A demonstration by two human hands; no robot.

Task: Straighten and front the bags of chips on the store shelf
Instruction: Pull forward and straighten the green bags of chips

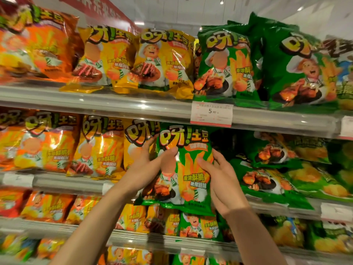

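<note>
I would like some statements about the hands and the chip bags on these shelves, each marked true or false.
1. Both hands hold a green bag. True.
2. The left hand is at the bag's right edge. False: it grips the left edge; the right hand is on the right.
3. The price tag on the shelf rail above reads 5. True.
4. The bags directly left of the held bag are blue. False: those neighbours are yellow bags.
5. The held bag lies flat. False: it is upright.

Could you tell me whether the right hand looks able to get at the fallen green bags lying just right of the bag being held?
Probably yes: the right hand is beside the fallen bags with nothing between, but it must first release the held bag.
</note>
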